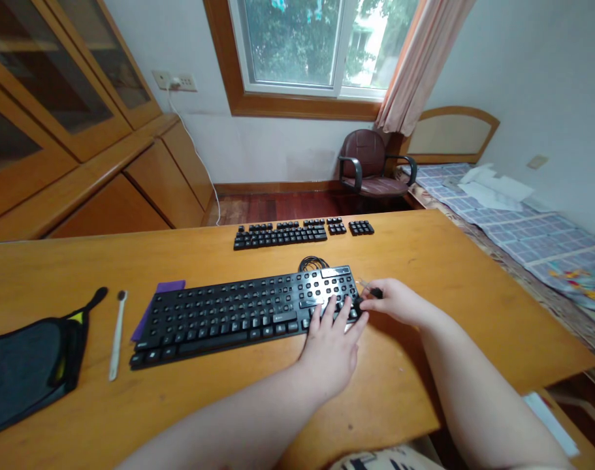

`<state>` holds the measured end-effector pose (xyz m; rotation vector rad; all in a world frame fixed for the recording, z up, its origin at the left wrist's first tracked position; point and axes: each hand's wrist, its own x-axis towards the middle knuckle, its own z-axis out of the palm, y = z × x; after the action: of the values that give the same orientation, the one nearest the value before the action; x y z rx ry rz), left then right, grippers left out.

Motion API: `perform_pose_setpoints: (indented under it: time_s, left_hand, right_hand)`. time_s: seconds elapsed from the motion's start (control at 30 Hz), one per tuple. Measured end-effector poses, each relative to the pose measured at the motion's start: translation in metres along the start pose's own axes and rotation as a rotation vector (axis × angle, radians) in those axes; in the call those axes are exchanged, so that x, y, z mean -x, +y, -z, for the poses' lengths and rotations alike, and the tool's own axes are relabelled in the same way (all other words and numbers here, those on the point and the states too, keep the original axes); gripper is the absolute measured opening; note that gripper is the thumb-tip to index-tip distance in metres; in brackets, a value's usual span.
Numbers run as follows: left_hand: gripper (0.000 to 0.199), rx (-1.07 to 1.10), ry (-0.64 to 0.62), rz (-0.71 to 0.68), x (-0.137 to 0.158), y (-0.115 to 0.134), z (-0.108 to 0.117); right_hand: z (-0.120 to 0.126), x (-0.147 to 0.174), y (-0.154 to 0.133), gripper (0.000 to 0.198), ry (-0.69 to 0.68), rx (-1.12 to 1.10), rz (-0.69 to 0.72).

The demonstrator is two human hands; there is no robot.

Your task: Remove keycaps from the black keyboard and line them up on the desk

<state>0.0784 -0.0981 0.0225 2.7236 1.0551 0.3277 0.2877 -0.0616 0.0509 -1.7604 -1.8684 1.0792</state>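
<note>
Lying under left hand (332,346): keyboard (243,313), right end.

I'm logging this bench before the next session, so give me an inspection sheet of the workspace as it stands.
Surface: wooden desk, bare wood at right.
Job's things: black keyboard with keycaps removed, bare switches showing; removed keycaps laid out in rows at the far edge.
Clutter: dark pouch at left; white brush beside it; purple cloth partly under the keyboard.
Hands: left hand rests on the keyboard's right end; right hand pinches a small black tool.
Cables: coiled black cable behind the keyboard; white cord from the wall socket.
Surroundings: window, cabinets, chair, bed.
</note>
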Motion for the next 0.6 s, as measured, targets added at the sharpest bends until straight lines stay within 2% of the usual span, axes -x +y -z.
perform_pose_setpoints:
  time_s: [0.1,0.2,0.33,0.43,0.6]
  left_hand:
    - [0.058,-0.007,0.002,0.005,0.0,0.0,0.0]
    - [0.056,-0.01,-0.003,0.011,0.0,0.0,0.001]
    - [0.054,0.011,-0.005,0.017,0.0,0.0,0.001]
    - [0.053,0.026,-0.003,0.023,0.0,0.0,0.0]
    - [0.053,0.031,-0.006,0.02,0.0,0.0,0.0]
  right_hand:
    - [0.012,-0.002,0.011,0.03,0.233,-0.028,-0.046]
    - [0.025,-0.007,0.029,0.032,0.433,0.077,-0.157]
    - [0.031,-0.018,0.053,0.031,0.389,0.242,-0.253]
    - [0.03,-0.024,0.062,0.03,0.361,0.243,-0.267]
    - [0.03,-0.029,0.066,0.026,0.479,0.257,-0.315]
